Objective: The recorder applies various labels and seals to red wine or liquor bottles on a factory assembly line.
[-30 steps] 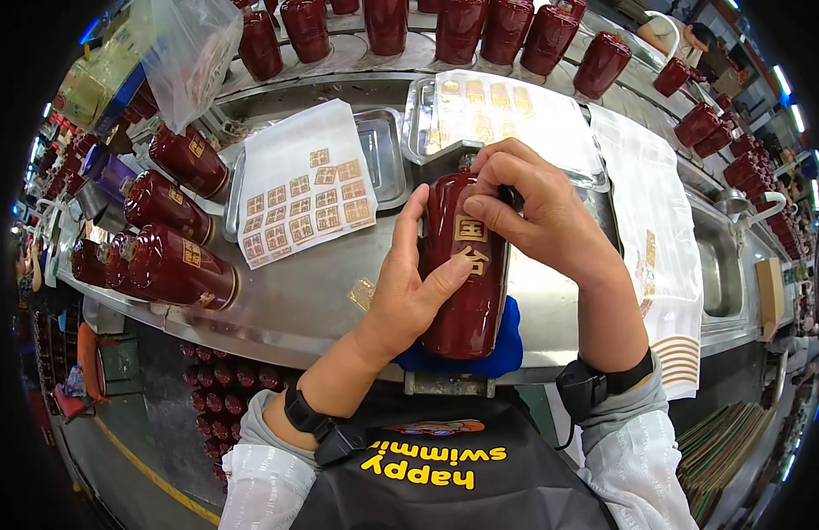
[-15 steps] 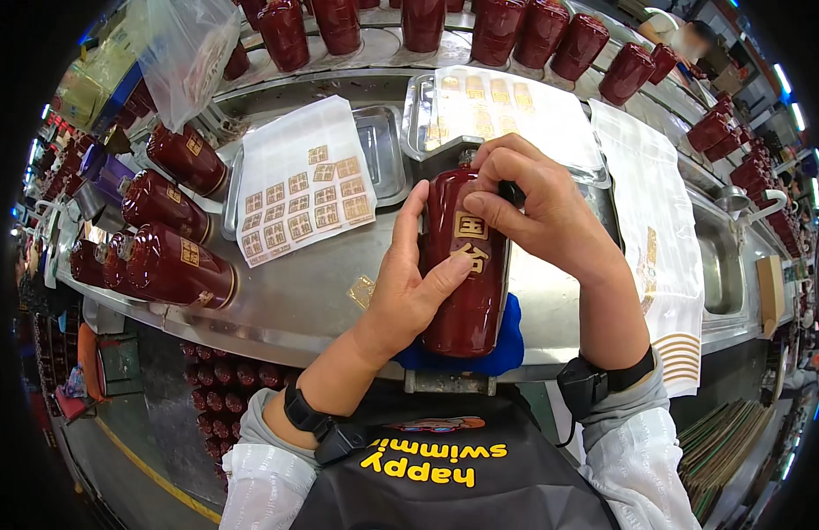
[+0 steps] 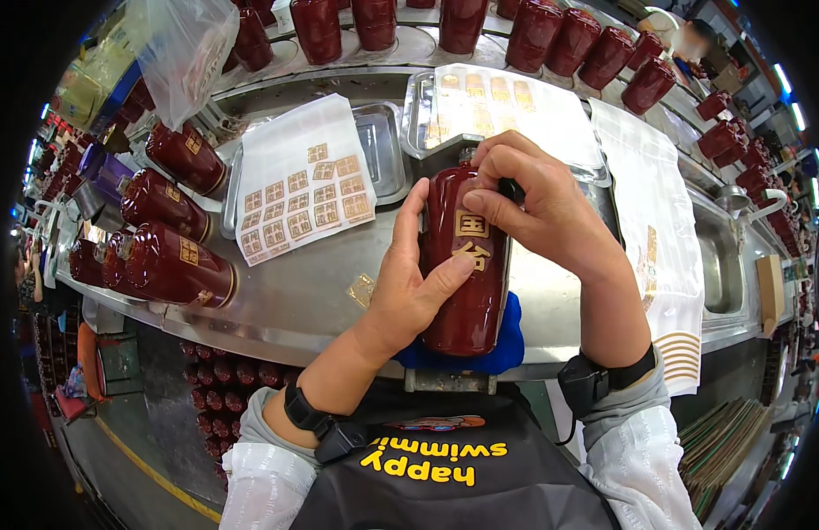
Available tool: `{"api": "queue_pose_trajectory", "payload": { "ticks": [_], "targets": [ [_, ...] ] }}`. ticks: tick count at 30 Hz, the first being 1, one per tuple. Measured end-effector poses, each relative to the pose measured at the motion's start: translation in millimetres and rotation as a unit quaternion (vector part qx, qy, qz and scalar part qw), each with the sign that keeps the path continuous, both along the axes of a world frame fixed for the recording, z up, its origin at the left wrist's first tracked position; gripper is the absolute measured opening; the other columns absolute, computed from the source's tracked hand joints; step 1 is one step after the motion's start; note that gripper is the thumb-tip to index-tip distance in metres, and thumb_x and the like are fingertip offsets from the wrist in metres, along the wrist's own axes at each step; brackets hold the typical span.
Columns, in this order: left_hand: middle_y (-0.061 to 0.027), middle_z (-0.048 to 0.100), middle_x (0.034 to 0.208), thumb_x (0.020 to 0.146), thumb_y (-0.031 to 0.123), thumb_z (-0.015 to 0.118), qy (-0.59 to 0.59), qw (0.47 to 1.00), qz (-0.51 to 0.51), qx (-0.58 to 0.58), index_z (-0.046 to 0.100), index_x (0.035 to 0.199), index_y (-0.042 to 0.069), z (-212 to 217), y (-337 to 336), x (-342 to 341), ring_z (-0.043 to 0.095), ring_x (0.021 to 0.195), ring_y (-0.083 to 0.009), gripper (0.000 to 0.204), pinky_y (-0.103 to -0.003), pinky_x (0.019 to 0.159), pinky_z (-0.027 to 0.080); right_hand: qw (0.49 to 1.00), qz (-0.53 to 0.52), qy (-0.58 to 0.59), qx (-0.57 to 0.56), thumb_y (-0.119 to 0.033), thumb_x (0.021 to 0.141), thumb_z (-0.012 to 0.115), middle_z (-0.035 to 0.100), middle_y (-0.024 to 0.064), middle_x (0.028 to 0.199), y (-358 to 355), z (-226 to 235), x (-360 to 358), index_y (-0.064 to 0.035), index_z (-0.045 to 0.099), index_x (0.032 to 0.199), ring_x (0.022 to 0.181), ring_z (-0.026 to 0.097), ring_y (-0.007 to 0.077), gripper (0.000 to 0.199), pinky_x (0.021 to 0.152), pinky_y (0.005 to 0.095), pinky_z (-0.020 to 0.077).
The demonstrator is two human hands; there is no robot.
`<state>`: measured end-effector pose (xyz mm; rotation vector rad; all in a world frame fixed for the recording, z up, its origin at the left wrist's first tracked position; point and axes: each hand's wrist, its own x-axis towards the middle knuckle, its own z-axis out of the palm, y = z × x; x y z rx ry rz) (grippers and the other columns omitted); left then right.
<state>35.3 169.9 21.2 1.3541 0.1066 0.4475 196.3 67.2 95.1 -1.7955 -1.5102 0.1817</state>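
A dark red glossy bottle [image 3: 462, 318] lies in front of me, its neck pointing away, on a blue cloth pad [image 3: 510, 331] at the counter's near edge. Two gold characters run down its front. My left hand [image 3: 409, 278] is closed round its left side, with the thumb pressed beside the lower gold character. At the bottle's shoulder, my right hand [image 3: 533, 199] is curled in a pinch, thumb and forefinger against the surface above the upper character. Whatever lies between those fingertips is too small to make out.
White sheets of gold stickers [image 3: 303, 190] rest by metal trays [image 3: 379, 150] on the steel counter [image 3: 277, 309]. Finished-looking red bottles [image 3: 180, 265] stand at left. Behind, more bottles [image 3: 462, 26] ride a curved conveyor [image 3: 418, 44]. A sink [image 3: 723, 269] is at right.
The bottles on the far conveyor have shifted to the right. Both my hands and the bottle they touch stay almost exactly where they were.
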Motion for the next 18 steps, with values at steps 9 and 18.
{"api": "queue_pose_trajectory", "payload": {
  "ticks": [9,18],
  "targets": [
    [-0.0188,0.036,0.144,0.093,0.016,0.06,-0.019,0.999,-0.008,-0.028,0.008,0.151,-0.003,0.7,-0.3,2.0,0.044,0.128,-0.0224,0.08,-0.035,0.107,0.038,1.0,-0.002,-0.01,0.004,-0.011,0.083,0.073,0.059,0.0112,0.1,0.8,0.1,1.0,-0.0012,0.053,0.081,0.089,0.058,0.0243,0.022,0.08,0.0325,0.0481],
    [-0.0198,0.038,0.144,0.091,0.022,0.065,-0.006,1.0,0.01,-0.002,0.012,0.149,-0.005,-0.2,-3.1,1.5,0.043,0.129,-0.0232,0.083,-0.035,0.108,0.035,0.991,-0.074,-0.01,0.109,-0.008,0.084,0.067,0.057,0.0144,0.089,0.6,-12.4,-1.3,-0.0009,0.056,0.089,0.085,0.057,0.0317,0.014,0.077,0.0375,0.0466]
  ]
}}
